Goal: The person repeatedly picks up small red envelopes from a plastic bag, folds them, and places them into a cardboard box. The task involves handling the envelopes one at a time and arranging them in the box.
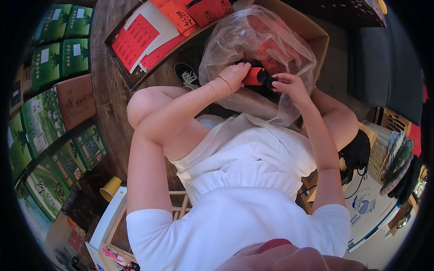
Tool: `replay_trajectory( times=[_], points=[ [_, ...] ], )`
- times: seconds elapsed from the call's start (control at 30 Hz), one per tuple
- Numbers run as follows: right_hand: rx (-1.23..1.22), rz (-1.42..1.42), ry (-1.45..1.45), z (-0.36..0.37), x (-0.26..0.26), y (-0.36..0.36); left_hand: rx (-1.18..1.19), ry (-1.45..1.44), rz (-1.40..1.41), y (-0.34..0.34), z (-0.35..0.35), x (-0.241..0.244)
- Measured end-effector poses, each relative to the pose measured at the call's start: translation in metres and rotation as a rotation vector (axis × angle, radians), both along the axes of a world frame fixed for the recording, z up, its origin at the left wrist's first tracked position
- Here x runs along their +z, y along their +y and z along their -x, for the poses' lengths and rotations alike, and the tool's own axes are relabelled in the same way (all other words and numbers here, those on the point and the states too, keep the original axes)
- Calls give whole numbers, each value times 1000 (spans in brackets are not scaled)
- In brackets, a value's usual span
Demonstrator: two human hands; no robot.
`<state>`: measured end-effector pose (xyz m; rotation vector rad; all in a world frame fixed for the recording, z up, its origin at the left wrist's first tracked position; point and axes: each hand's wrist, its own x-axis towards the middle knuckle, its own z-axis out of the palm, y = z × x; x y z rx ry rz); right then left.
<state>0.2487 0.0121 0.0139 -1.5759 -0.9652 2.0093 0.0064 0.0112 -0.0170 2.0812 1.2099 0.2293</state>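
My left hand [234,77], with two thin bangles at its wrist, grips a small red packet [253,76] whose right end shows something dark. Just to the right, the fingers of my right hand [291,87] pinch dark, crumpled material [270,81] beside that end. Whether this material is part of the packet I cannot tell. Both hands are over the mouth of a large clear plastic bag [220,50], which sits in a cardboard box [318,39] between my knees. More red packets [269,54] show through the film.
A wooden tray [133,80] at the upper left bears red printed sheets [135,42] and orange-red packets [178,17]. Green cartons [47,62] are stacked along the left. A yellow cup [111,188] stands lower left. To the right are a wicker basket [373,145] and a dark seat [368,67].
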Motion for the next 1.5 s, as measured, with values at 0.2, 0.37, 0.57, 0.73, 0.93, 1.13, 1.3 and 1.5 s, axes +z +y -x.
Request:
replay_trajectory(
  times=[0.2,0.37,0.57,0.73,0.93,1.13,1.3,1.5],
  points=[
    [-86,-56,87,11,28,-8,-29,68,-10,-1,0,1],
    [-72,-114,96,20,23,-11,-41,56,-24,0,-4,3],
    [-35,-152,79,21,27,-15,-38,75,-39,-1,-6,4],
    [3,-197,80,32,40,-19,-39,77,-25,-1,-5,5],
    [70,-420,-149,31,47,-14,-25,66,-16,-1,-5,3],
    [295,-725,-574,48,36,-12,-100,-66,-53,-1,-3,-1],
    [137,-485,-429,42,26,-1,-57,-14,2,-3,1,-2],
    [325,-289,-462,21,-76,26,0,16,67,-5,10,3]
  ],
)
